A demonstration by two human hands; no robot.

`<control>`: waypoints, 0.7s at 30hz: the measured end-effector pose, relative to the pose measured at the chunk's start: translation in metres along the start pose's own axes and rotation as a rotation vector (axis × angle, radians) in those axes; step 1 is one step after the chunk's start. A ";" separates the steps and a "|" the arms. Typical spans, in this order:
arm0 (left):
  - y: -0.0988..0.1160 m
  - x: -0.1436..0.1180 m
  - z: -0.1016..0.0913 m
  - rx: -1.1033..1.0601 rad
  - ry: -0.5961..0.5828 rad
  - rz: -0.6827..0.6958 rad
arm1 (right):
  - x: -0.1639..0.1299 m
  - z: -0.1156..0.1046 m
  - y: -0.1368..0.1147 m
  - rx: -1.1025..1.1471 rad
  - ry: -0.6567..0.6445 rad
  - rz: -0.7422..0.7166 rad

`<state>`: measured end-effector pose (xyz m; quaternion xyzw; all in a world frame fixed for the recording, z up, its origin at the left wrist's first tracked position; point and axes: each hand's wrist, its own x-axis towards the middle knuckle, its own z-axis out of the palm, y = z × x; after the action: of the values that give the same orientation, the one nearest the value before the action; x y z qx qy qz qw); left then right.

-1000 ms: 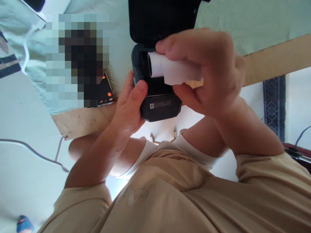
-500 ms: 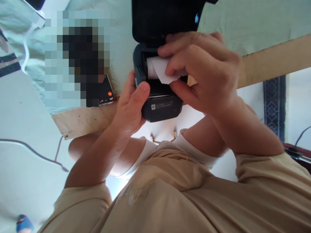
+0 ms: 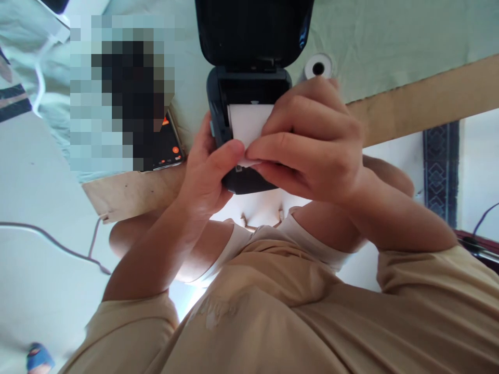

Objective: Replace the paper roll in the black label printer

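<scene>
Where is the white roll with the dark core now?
In the head view, right of centre, the white roll is on the pale green cloth, right of the raised black lid and just beyond the right hand.

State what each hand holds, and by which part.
Left hand: the black device, by its left side. Right hand: the white paper, by its near end.

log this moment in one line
left hand: holds printer | right hand: pinches paper | lid: open | white roll: on cloth, beyond right hand
</scene>
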<state>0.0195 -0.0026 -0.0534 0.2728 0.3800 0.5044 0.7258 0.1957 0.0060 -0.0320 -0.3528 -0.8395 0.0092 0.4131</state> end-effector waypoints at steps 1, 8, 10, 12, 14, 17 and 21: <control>0.001 0.000 0.001 0.015 0.018 -0.004 | 0.000 -0.001 0.001 0.025 -0.008 -0.008; 0.002 -0.003 -0.001 0.061 0.024 -0.027 | 0.004 -0.011 0.001 -0.010 -0.120 0.153; 0.000 -0.003 -0.002 0.049 0.015 -0.018 | 0.004 -0.012 0.000 -0.013 -0.149 0.184; -0.001 -0.003 -0.003 0.024 0.003 0.006 | 0.003 -0.012 -0.001 0.005 -0.151 0.192; -0.002 -0.002 -0.002 0.007 0.006 0.019 | 0.002 -0.012 0.000 0.034 -0.165 0.198; -0.003 -0.002 -0.003 0.032 0.023 0.007 | 0.002 -0.013 0.004 0.071 -0.167 0.177; -0.004 -0.004 -0.006 0.065 0.028 0.002 | 0.003 -0.016 0.008 0.052 -0.112 0.102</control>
<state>0.0157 -0.0073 -0.0585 0.2896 0.4060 0.4963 0.7106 0.2101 0.0094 -0.0220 -0.3833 -0.8418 0.0719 0.3733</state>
